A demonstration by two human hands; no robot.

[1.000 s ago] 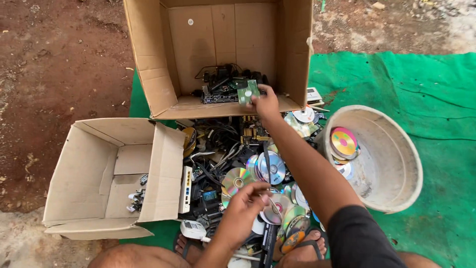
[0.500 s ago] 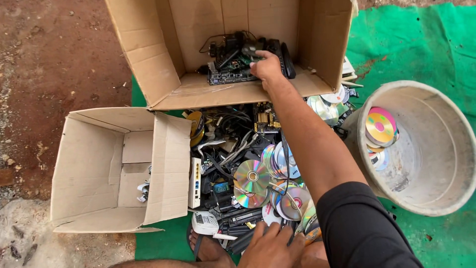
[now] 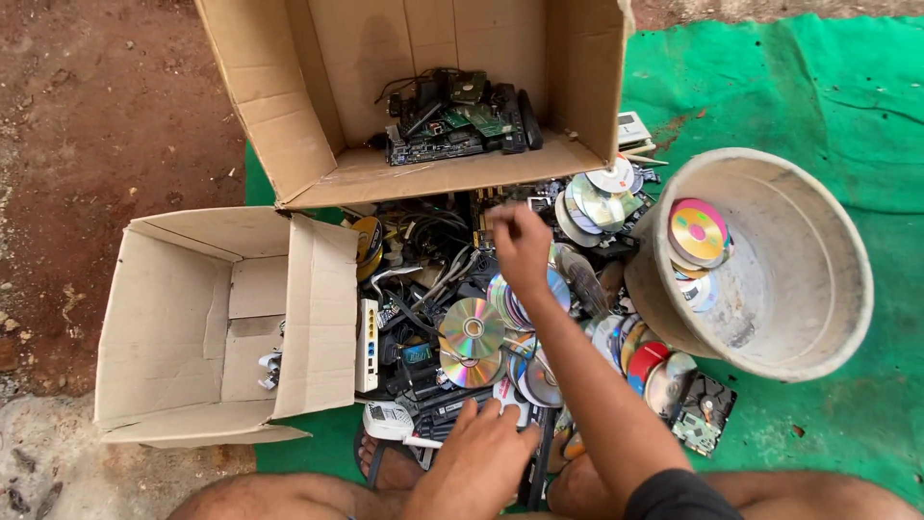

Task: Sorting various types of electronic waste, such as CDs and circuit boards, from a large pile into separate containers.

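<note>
My right hand (image 3: 521, 246) hovers over a heap of discs, cables and black parts (image 3: 452, 308), fingers curled loosely and holding nothing that I can see. My left hand (image 3: 474, 460) rests near my knees with fingers spread, touching a black flat part and a white device (image 3: 389, 421) at the heap's near edge. A shiny disc (image 3: 471, 329) lies between the two hands. The tall cardboard box (image 3: 289, 125) beyond the heap holds green circuit boards and black parts (image 3: 452, 120).
A second open cardboard box (image 3: 164, 327) lies to the left with a few small parts inside. A tilted pale bucket (image 3: 828, 289) at right holds discs (image 3: 697, 231). A green sheet (image 3: 799, 87) covers the ground under everything; bare dirt (image 3: 96, 106) lies to the left.
My right hand has drawn back from the tall box to over the heap, and the green board it held now lies in the box. My left hand stayed low.
</note>
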